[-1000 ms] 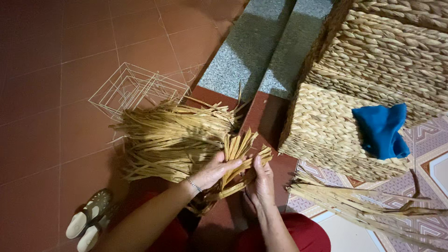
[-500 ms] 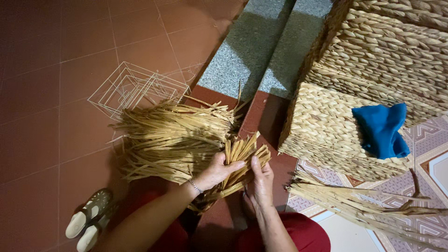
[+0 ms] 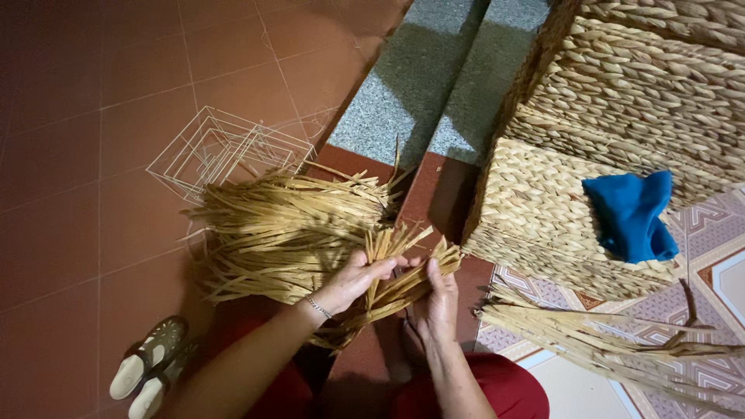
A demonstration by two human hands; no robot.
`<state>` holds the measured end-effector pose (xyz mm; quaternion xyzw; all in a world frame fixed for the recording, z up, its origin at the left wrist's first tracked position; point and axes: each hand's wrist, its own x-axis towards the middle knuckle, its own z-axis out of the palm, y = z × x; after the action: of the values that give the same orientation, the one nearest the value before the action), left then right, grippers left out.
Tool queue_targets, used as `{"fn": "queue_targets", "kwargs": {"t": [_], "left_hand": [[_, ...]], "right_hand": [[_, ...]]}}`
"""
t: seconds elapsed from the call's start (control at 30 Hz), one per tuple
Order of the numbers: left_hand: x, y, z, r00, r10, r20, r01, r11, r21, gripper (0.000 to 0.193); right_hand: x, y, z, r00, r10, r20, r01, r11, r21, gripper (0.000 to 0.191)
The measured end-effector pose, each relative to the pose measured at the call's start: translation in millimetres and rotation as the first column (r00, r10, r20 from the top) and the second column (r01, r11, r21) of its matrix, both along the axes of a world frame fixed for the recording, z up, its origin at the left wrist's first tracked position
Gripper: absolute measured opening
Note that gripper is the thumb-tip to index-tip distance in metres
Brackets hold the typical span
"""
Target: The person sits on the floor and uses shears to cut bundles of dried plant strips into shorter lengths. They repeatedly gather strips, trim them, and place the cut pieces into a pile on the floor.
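Straw strips (image 3: 403,271) sit bunched between both hands, left hand (image 3: 353,279) and right hand (image 3: 438,306) fingers closed around them.

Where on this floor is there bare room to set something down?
Bare red tile lies left of the wire frames, and the grey stone step is free. It is crowded by the straw pile, both hands and the woven baskets.
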<state>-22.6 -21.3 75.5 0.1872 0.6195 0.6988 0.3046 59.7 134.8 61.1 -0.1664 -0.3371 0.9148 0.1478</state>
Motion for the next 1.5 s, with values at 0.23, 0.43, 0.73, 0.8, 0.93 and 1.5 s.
{"fn": "queue_targets", "kwargs": {"t": [0.23,0.43,0.73,0.8,0.93,1.5], "left_hand": [[0.5,-0.7,-7.7,0.999,0.023,-0.023,-0.026,0.983,-0.183,0.026],[6.0,3.9,-17.7,0.991,-0.022,-0.130,0.005,0.992,-0.130,0.023],[0.9,3.9,-25.9,0.989,-0.038,-0.142,0.014,0.986,-0.168,0.032],[-0.2,3.2,-24.2,0.986,-0.002,-0.165,-0.013,0.996,-0.088,0.037],[0.4,-0.4,-24.5,0.991,-0.040,-0.128,0.031,0.997,-0.067,0.046],[1.2,4.2,-28.8,0.957,-0.244,-0.160,0.183,0.929,-0.321,0.078]], "right_hand": [[-0.9,0.6,-19.3,0.994,0.004,-0.113,-0.010,0.999,-0.053,0.021],[-0.5,-2.0,-23.0,0.999,-0.034,-0.009,0.034,0.999,-0.011,0.008],[-1.5,1.6,-13.6,0.992,-0.079,0.097,0.083,0.996,-0.040,0.009],[-2.3,1.6,-9.4,0.992,-0.069,0.109,0.070,0.998,-0.004,0.009],[-1.9,-5.5,-1.5,0.997,-0.028,0.076,0.026,0.999,0.021,0.011],[2.2,-17.9,-13.7,0.995,0.045,0.085,-0.050,0.997,0.063,0.017]]}}
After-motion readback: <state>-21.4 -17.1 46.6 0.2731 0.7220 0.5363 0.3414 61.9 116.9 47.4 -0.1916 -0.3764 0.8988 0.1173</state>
